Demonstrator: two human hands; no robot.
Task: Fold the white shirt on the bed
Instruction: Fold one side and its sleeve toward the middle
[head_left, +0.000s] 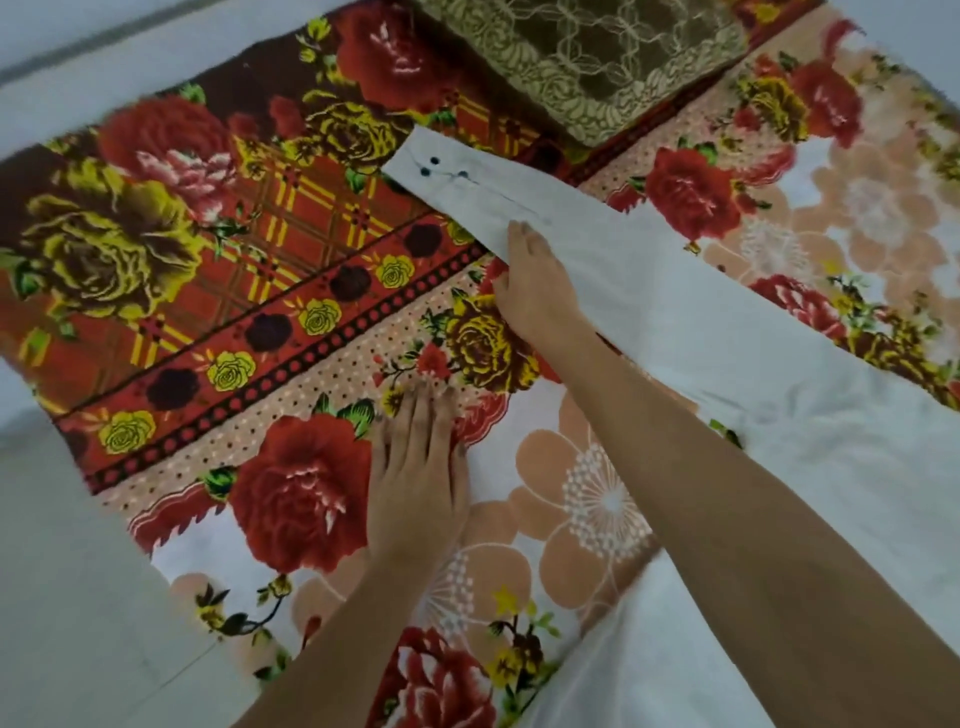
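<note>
1. Red and yellow roses pattern the printed floral bedspread (171, 218) on the bed (571, 519). Our left hand (418, 467) rests on it with fingers (415, 410) straight and flat, holding nothing.
2. Just to its right, our right hand (535, 291) presses flat on the long sleeve (623, 270) of the white fabric shirt (841, 441), gripping nothing. The sleeve's dark-buttoned cuff (441, 166) points up and left.
3. Further right, the shirt's body lies spread over the bed.
4. We judge this an early step, smoothing the sleeve out. Next we would need to pinch the cuff and carry the sleeve across the body.
</note>
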